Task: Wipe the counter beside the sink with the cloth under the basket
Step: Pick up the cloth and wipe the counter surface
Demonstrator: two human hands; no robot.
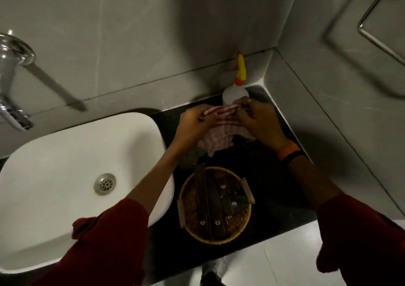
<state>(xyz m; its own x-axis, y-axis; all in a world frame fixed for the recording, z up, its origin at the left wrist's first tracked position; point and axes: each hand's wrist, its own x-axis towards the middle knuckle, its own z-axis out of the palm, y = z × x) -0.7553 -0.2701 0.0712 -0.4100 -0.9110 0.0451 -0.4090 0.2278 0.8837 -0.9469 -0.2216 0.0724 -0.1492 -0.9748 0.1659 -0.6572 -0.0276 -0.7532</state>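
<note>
A pink-and-white striped cloth (219, 138) hangs above the dark counter (274, 189), right of the white sink (65, 154). My left hand (192, 125) pinches its upper left edge. My right hand (260, 123), with a ring on one finger, pinches the upper right edge. The cloth's lower part droops toward the counter. A round woven basket (192, 202) with dark brown packets in it stands on the counter nearer to me, below the cloth and apart from it.
A white spray bottle (233, 92) with a yellow-orange nozzle stands at the counter's back corner, just behind my hands. A chrome tap (13, 81) juts from the wall at left. A metal towel rail (379, 35) is on the right wall.
</note>
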